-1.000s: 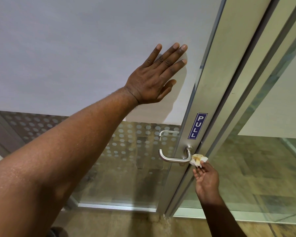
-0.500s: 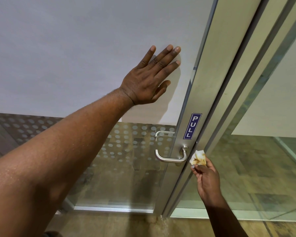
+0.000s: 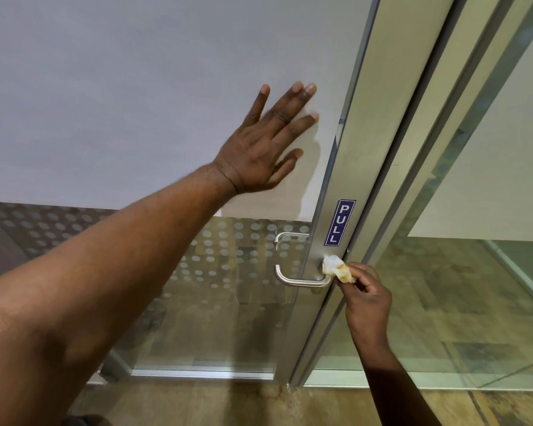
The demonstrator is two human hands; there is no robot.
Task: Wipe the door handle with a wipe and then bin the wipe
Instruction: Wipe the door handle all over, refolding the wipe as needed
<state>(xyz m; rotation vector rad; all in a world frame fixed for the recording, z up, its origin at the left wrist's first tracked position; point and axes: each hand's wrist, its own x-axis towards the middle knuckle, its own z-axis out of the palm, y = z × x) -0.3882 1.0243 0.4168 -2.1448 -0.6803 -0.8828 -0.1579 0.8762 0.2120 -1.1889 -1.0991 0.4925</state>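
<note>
A silver lever door handle (image 3: 299, 281) sticks out from the metal stile of a glass door, below a blue PULL sign (image 3: 340, 222). My right hand (image 3: 366, 299) pinches a crumpled white wipe (image 3: 336, 267) with brown stains. The wipe presses against the handle's base where it meets the stile. My left hand (image 3: 265, 149) lies flat with fingers spread on the frosted upper part of the door (image 3: 136, 103), above and left of the handle.
The lower glass carries a dotted film (image 3: 228, 250), and a second handle (image 3: 285, 236) shows through it on the far side. The metal door frame (image 3: 419, 149) runs diagonally to the right. Wood-look floor (image 3: 228, 404) lies below. No bin is in view.
My right hand has moved the wipe up and left, from beside the stile's edge onto the handle's base. My left hand stays flat on the door.
</note>
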